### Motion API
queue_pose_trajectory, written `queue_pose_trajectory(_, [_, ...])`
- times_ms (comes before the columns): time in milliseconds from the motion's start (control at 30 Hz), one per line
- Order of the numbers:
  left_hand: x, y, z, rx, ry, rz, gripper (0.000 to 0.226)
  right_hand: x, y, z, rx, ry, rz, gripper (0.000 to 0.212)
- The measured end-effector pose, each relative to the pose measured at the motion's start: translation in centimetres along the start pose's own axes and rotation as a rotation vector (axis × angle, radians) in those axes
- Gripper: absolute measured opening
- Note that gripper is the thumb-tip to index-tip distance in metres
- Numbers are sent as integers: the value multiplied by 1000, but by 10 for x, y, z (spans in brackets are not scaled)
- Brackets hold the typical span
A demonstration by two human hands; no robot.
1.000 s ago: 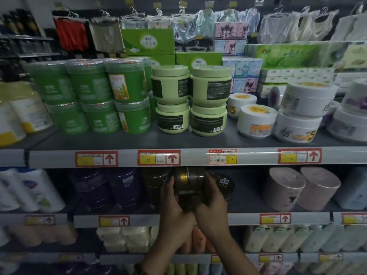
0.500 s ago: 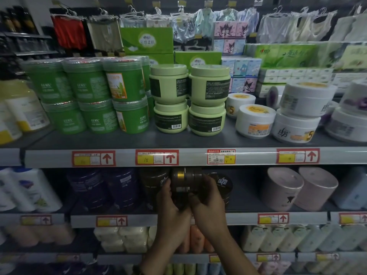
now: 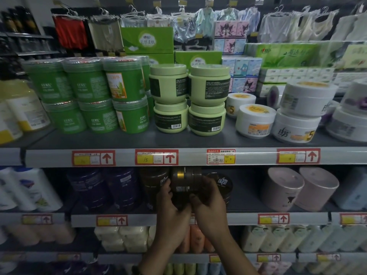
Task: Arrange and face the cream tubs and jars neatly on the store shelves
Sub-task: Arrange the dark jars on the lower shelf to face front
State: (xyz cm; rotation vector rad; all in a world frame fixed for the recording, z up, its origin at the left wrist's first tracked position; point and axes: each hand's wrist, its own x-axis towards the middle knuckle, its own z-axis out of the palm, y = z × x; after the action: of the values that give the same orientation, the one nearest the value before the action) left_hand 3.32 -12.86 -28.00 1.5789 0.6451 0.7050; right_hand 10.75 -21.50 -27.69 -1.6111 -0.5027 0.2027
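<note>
Gripping the dark brown jar [image 3: 185, 182] with both hands, we note it sits at the front edge of the second shelf [image 3: 242, 218], about mid-length. The left hand [image 3: 171, 207] curls round the jar's left side and base, and the right hand [image 3: 210, 201] curls round its right side. Neither is free. We cannot tell whether the base touches the shelf. A small barcode label [image 3: 179, 189] faces us, so we judge the front is not yet outward. Neighbours: a dark tub [image 3: 152, 183] just beside on the left, and a black-lidded tub [image 3: 221, 185] just beside on the right with its lid turned toward us. To do this step well, we would rotate the jar about its upright axis until the brand face points out. We would then seat it flat, flush with the front edge, without nudging either neighbour.
</note>
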Motion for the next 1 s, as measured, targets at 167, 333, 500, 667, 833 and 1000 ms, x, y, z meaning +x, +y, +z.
queue_pose_trajectory(167, [-2,4,1,-19,7,0,78,-2,0,-1,-6,8,6,57])
queue_pose_trajectory(333, [-5,4,1,-5,22,-4,81,-3,-1,-3,-6,16,22,56])
queue_pose_trajectory(500, [-8,2,0,12,36,-27,83,-7,0,-5,-17,23,37,55])
queue_pose_trajectory(667, [-10,-1,-4,16,51,-31,80,-11,-2,-5,-23,39,78,52])
queue_pose_trajectory(833, [-12,4,-18,36,63,-18,77,-17,-7,10,-67,146,76,48])
queue_pose_trajectory(1000, [-15,12,-44,24,55,-15,65,-29,-18,30,-36,170,45,34])
